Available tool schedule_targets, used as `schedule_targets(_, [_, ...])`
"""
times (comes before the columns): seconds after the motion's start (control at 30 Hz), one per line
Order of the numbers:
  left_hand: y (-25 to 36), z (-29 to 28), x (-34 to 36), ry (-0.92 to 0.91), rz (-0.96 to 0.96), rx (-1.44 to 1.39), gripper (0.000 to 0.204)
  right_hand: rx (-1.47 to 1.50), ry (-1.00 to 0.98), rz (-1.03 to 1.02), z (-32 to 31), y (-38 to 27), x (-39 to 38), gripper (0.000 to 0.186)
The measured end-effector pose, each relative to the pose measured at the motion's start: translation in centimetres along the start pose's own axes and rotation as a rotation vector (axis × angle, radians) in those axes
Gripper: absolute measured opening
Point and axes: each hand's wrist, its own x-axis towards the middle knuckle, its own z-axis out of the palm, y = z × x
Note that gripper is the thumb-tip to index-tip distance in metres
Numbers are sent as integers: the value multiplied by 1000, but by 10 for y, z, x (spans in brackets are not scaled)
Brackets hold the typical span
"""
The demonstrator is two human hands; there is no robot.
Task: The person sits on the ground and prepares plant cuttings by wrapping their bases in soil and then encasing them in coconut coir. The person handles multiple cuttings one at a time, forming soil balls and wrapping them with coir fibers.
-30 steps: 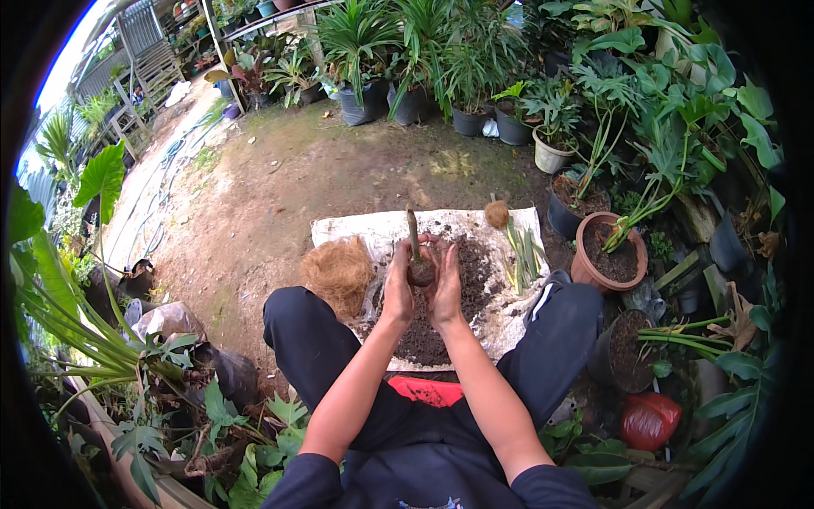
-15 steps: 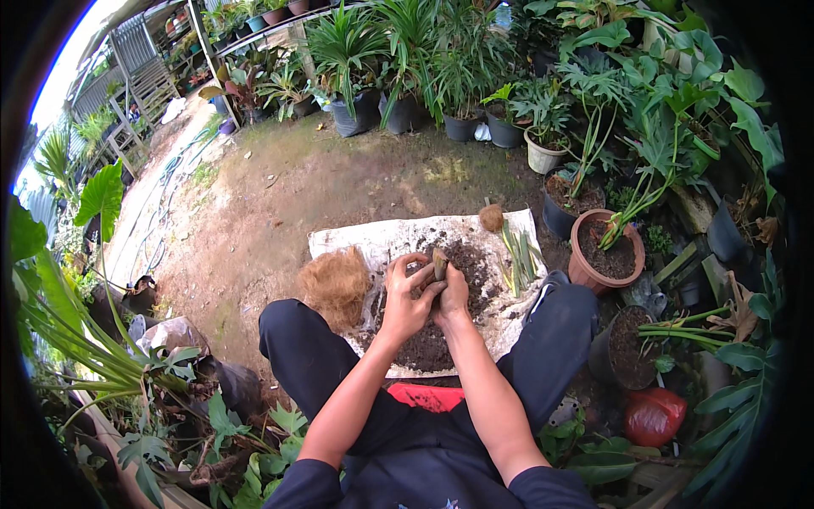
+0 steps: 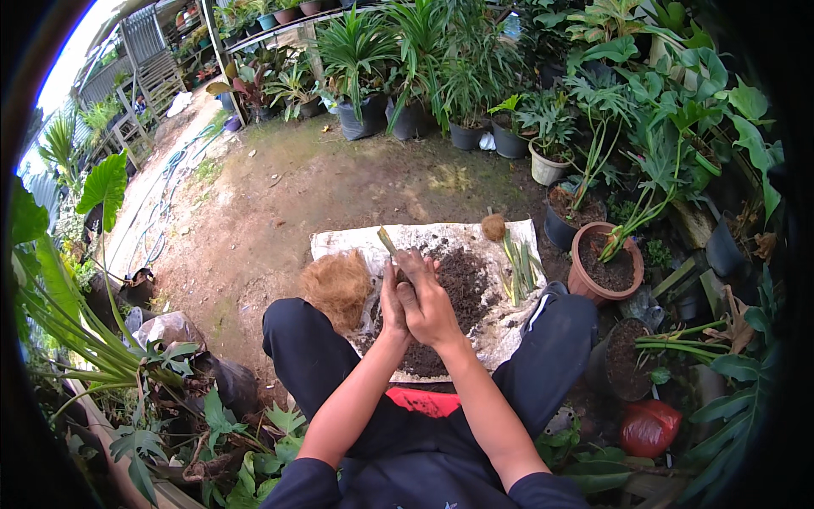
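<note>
Over the white sheet [image 3: 339, 243], my left hand [image 3: 392, 303] and my right hand [image 3: 431, 307] are pressed palm to palm. A green-brown plant cutting [image 3: 387, 240] sticks out past the fingertips; its lower part is hidden between the palms. Soil dirties my fingers. Below the hands lies a heap of dark soil [image 3: 458, 276]. Left of them sits a loose pile of brown coconut fibre [image 3: 336, 290]. Several green cuttings [image 3: 520, 267] rest at the sheet's right side, beside a small fibre-wrapped ball [image 3: 493, 226] with a stem.
Between my knees is a red object [image 3: 424, 402], partly hidden. A terracotta pot [image 3: 606, 263] and dark pots stand to the right, with a red plastic bag [image 3: 649, 428] nearer. Potted plants [image 3: 360, 116] line the far side. A hose [image 3: 170, 174] runs along the left ground.
My hands have gone from cupped fingers around a soil-covered piece to flat palms pressed together. The cutting's end now points up and left. The view has shifted slightly.
</note>
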Motion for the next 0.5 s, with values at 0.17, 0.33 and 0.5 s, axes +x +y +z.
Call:
schedule_targets(0.17, [26, -12, 8, 353, 22, -33, 52, 106, 41, -4, -11, 6, 7, 50])
schedule_targets(0.33, [36, 3, 8, 414, -62, 116, 51, 403, 349, 243, -1, 62, 11, 50])
schedule_targets(0.5, [44, 10, 3, 393, -85, -14, 48, 214, 254, 821, 47, 181, -14, 49])
